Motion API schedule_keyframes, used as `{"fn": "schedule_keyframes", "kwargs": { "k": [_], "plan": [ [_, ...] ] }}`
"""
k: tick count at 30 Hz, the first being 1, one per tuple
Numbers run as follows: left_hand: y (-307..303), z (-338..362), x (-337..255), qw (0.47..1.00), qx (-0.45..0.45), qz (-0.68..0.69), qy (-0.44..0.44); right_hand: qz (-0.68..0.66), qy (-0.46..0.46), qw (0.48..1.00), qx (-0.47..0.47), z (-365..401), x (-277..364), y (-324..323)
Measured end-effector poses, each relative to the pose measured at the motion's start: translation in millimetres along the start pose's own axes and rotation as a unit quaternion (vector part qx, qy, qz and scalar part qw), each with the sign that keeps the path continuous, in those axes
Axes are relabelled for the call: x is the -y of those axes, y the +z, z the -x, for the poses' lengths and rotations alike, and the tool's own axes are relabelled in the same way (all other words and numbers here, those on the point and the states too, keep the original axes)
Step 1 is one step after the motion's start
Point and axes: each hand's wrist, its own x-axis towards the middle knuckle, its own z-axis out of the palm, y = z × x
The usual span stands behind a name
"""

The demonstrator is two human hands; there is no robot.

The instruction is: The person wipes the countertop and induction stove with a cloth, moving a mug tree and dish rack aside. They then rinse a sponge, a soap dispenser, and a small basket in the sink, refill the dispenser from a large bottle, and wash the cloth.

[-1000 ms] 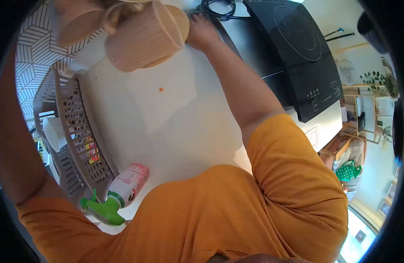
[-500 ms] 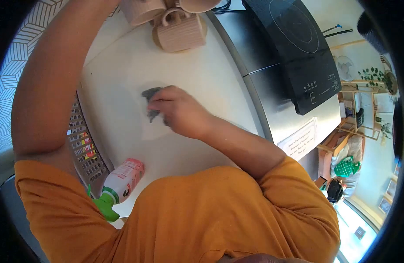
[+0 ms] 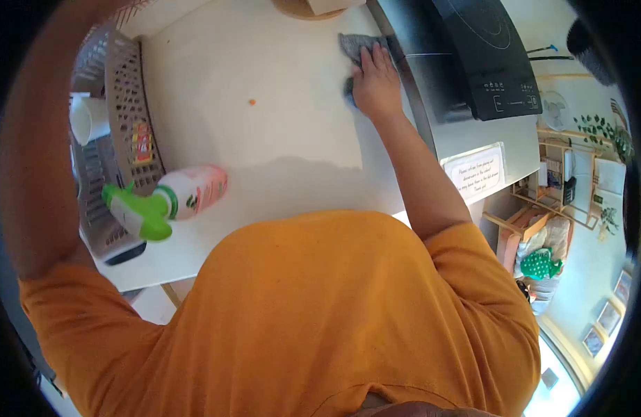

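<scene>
My right hand [image 3: 378,87] presses a grey cloth [image 3: 359,47] onto the white countertop [image 3: 216,83], close to the metal edge beside the black cooktop. Its fingers reach forward over the cloth, and a bunched part shows under the palm. My left arm extends up along the left side, but its hand lies beyond the frame. A small orange bit [image 3: 252,102] rests on the counter. Left of it lies a spray bottle [image 3: 199,193] with a green trigger head, tilted against a grey plastic basket [image 3: 129,104].
A black induction cooktop [image 3: 487,66] sits on the metal surface at right, with a printed sign [image 3: 477,170] near its front. A round wooden coaster [image 3: 313,12] is at the top edge. The basket contains a white cup [image 3: 90,118] and a small colourful packet [image 3: 142,142].
My right hand has slid the cloth rightward and away, from mid-counter to the metal edge. The view has shifted; the mugs are mostly out of frame and more of the basket shows.
</scene>
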Motion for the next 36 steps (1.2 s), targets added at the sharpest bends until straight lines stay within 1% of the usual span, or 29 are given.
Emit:
{"fn": "schedule_keyframes", "kwargs": {
  "k": [1, 2, 4, 5, 7, 8, 9, 10, 11, 12, 13, 14, 15, 17, 18, 20, 21, 23, 24, 26, 27, 28, 29, 30, 31, 32, 33, 35, 36],
  "plan": [
    [20.2, 23.5, 32.6, 0.999, -0.021, -0.032, 0.014, 0.0, -0.017, 1.0, -0.015, -5.5, 4.2, 5.7],
    [45.2, 46.0, 77.0, 0.997, -0.042, -0.065, 0.028, 0.013, -0.042, 0.999, 0.01, -9.1, 18.0, 8.6],
    [65.6, 110.2, 106.1, 0.968, -0.003, -0.191, 0.162, -0.01, -0.083, 0.996, 0.018, -4.8, 61.4, 21.5],
    [78.1, 129.8, 106.4, 0.968, -0.006, -0.189, 0.163, -0.048, -0.101, 0.994, 0.003, 3.3, 87.0, 30.3],
    [102.1, 156.2, 106.7, 0.987, -0.049, -0.154, 0.012, -0.114, -0.129, 0.984, 0.036, 17.7, 142.2, 21.9],
    [111.5, 164.7, 112.0, 0.987, -0.051, -0.152, 0.016, -0.154, -0.171, 0.972, 0.047, 24.6, 163.3, 32.0],
    [119.4, 172.8, 121.6, 0.976, -0.136, -0.166, 0.029, -0.193, -0.212, 0.956, 0.059, 33.3, 178.4, 40.4],
    [127.5, 177.0, 130.3, 0.958, -0.222, -0.177, 0.044, -0.295, -0.19, 0.932, 0.095, 34.5, 191.1, 31.8],
    [135.6, 178.6, 136.8, 0.957, -0.228, -0.173, 0.049, -0.392, -0.168, 0.895, 0.129, 33.1, 198.3, 22.0],
    [144.7, 180.9, 144.1, 0.932, -0.339, -0.109, 0.075, -0.46, -0.129, 0.869, 0.131, 26.2, 195.5, 20.0],
    [155.1, 182.9, 153.0, 0.89, -0.444, -0.043, 0.097, -0.453, -0.097, 0.879, 0.111, 19.1, 184.2, 9.2],
    [168.8, 180.7, 163.8, 0.886, -0.454, 0.031, 0.091, -0.445, -0.066, 0.888, 0.092, 11.7, 164.3, -11.9],
    [183.4, 176.3, 169.8, 0.884, -0.457, 0.037, 0.089, -0.413, -0.045, 0.906, 0.084, 6.3, 139.2, -39.4],
    [208.2, 165.2, 172.6, 0.831, -0.514, 0.194, 0.084, -0.285, -0.014, 0.958, 0.024, 0.3, 78.4, -68.1],
    [216.0, 159.4, 164.7, 0.813, -0.489, 0.307, 0.078, -0.212, -0.01, 0.977, -0.003, 1.3, 42.3, -66.4],
    [222.0, 150.9, 163.2, 0.816, -0.499, 0.272, 0.102, -0.11, 0.033, 0.993, 0.036, 17.7, -14.5, -40.4],
    [223.3, 147.0, 164.2, 0.821, -0.505, 0.233, 0.128, -0.107, 0.03, 0.993, 0.036, 24.1, -18.5, -24.9],
    [222.6, 142.0, 164.9, 0.818, -0.527, 0.199, 0.115, 0.045, 0.017, 0.999, 0.011, 21.7, -18.3, -5.0],
    [219.6, 142.1, 163.8, 0.823, -0.522, 0.205, 0.086, 0.043, 0.038, 0.998, 0.006, 8.2, -11.9, 7.5],
    [210.0, 143.7, 163.4, 0.827, -0.519, 0.206, 0.063, 0.059, -0.021, 0.998, -0.027, -19.7, 7.2, 35.9],
    [205.6, 146.3, 163.4, 0.848, -0.505, 0.155, 0.028, 0.073, -0.043, 0.994, 0.064, -37.4, 32.0, 34.9],
    [201.7, 147.6, 162.8, 0.866, -0.489, 0.104, -0.007, -0.011, -0.05, 0.998, 0.022, -45.5, 57.4, 42.6],
    [197.6, 147.5, 160.8, 0.865, -0.49, 0.105, -0.004, -0.014, -0.097, 0.995, -0.005, -40.9, 92.0, 33.9],
    [194.5, 148.0, 158.4, 0.874, -0.476, 0.09, -0.024, -0.054, -0.116, 0.992, 0.008, -36.6, 121.3, 44.2],
    [194.7, 148.1, 157.2, 0.884, -0.46, 0.076, -0.043, -0.131, -0.109, 0.982, 0.08, -27.5, 147.7, 51.2],
    [197.2, 147.8, 159.5, 0.887, -0.454, 0.078, -0.037, -0.141, -0.133, 0.971, 0.138, -12.0, 175.9, 43.9],
    [198.9, 146.3, 164.4, 0.88, -0.472, 0.047, -0.02, -0.166, -0.205, 0.962, 0.065, 10.8, 193.9, 47.7],
    [201.6, 144.8, 168.5, 0.869, -0.495, 0.022, 0.008, -0.303, -0.22, 0.924, 0.074, 49.4, 216.0, 20.6],
    [203.4, 146.7, 170.7, 0.868, -0.495, 0.016, 0.022, -0.298, -0.212, 0.928, 0.067, 52.3, 205.1, 13.7]
  ]
}}
